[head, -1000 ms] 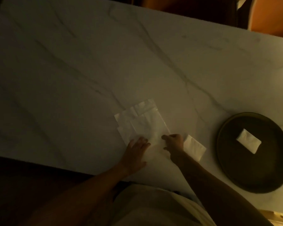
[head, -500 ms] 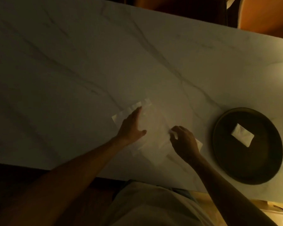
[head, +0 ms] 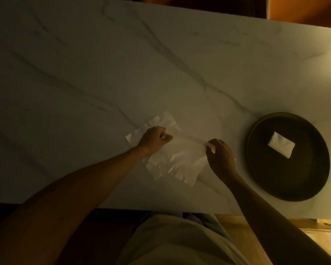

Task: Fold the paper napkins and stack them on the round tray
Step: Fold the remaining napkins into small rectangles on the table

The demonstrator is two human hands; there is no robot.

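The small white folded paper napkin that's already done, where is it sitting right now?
In the head view, the small white folded paper napkin lies alone inside the dark round tray on the marble table's right side, right of the right hand.

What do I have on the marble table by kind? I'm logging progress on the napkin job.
Folded napkin on the round tray: 1
Napkin being folded, pinched by left hand and right hand: 1
Loose napkins beneath it: at least 1, exact count hidden
Round tray: 1
Total: 4 at least
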